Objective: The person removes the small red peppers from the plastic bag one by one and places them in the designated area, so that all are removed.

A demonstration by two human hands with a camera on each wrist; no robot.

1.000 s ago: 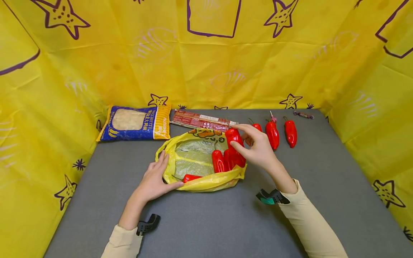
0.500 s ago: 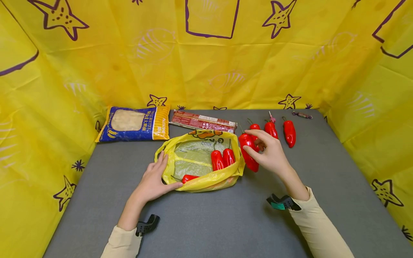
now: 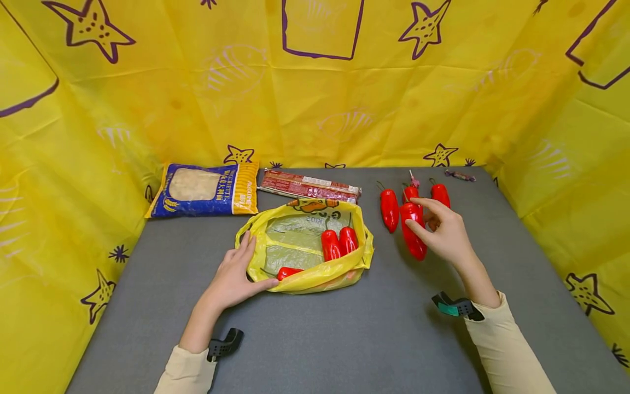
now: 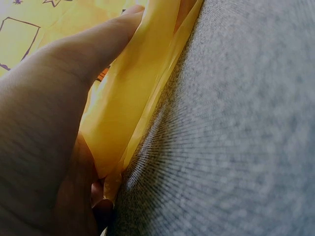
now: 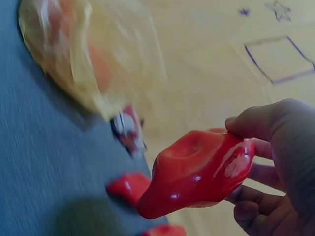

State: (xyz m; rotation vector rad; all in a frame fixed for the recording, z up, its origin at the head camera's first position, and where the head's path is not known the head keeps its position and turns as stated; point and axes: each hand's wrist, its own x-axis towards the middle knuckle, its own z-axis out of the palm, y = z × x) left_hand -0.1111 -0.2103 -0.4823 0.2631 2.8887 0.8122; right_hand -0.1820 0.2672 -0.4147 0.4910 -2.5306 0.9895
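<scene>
My right hand (image 3: pixel 443 227) pinches a long red pepper (image 3: pixel 413 232) by its upper part, right of the bag and above the table. In the right wrist view this pepper (image 5: pixel 197 172) points its tip away from the fingers. My left hand (image 3: pixel 236 273) holds the left side of a yellow plastic bag (image 3: pixel 315 282), thumb at the front rim and fingers at the left rim. Inside the open bag, two red peppers (image 3: pixel 339 244) stand at the right, and another red pepper (image 3: pixel 287 273) lies by the front wall, partly hidden.
Behind the held pepper lie three more red peppers (image 3: pixel 389 210), with a lollipop (image 3: pixel 414 179) by the middle one. A wrapped candy (image 3: pixel 460 175) is at the back right. Behind the bag are a blue-and-yellow pasta bag (image 3: pixel 206 189) and a long red packet (image 3: pixel 310 186).
My right hand has drawn the red pepper out from over the bag's right side and carried it rightward toward the other peppers. My left hand has stayed at the bag.
</scene>
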